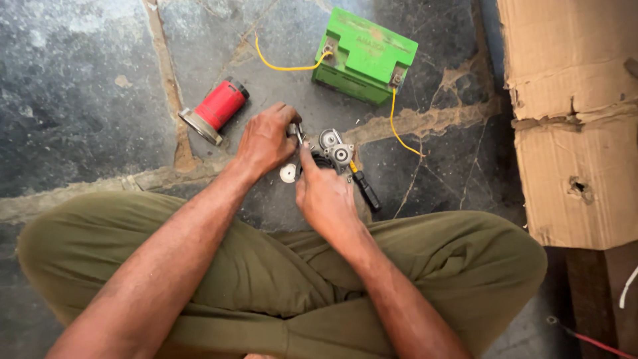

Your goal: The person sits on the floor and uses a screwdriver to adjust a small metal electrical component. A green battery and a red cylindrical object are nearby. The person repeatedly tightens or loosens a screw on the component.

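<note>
The person sits cross-legged on the dark stone floor (80,100), working a small grey metal assembly with round bosses (334,151) just in front of the knees. Left hand (266,141) has its fingers pinched on a small silvery piece at the assembly's edge; right hand (324,196) presses a fingertip against it, other fingers curled, hard to tell around what. It looks rigid, dense and probably greasy, so the chunky body seems the safest grip. Nearby: red cylindrical motor part (216,108), green box-shaped battery (365,54) with yellow wires (399,129).
</note>
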